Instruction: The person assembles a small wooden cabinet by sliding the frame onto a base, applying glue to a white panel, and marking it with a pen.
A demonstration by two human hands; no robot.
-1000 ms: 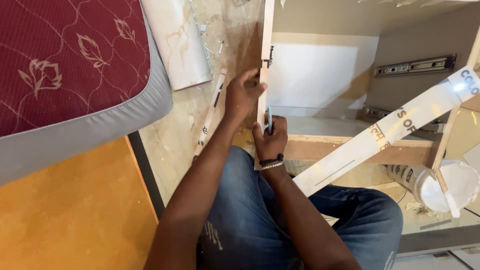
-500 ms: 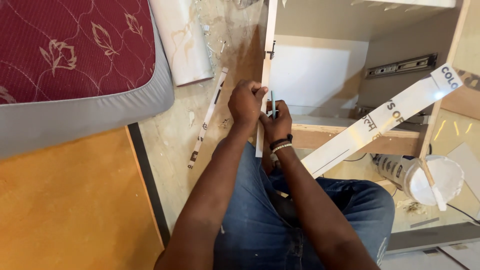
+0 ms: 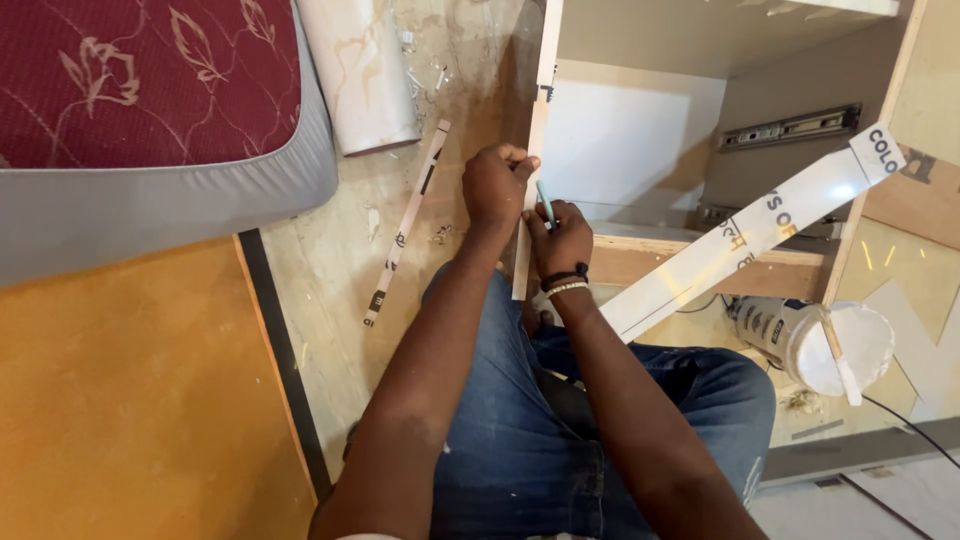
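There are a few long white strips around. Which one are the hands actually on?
The upright white strip along the cabinet panel's edge: the left hand grips it, and the right hand is against it. The thin strip lies on the floor, and the wide printed strip leans untouched.

Bare forearms; black and white beaded bands (image 3: 565, 280) around right wrist; faded blue denim jeans (image 3: 520, 440) flecked with pale dust.

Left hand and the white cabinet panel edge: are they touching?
Touching. The head view shows the left hand with its fingers curled onto the front edge of the upright white panel, no gap between them.
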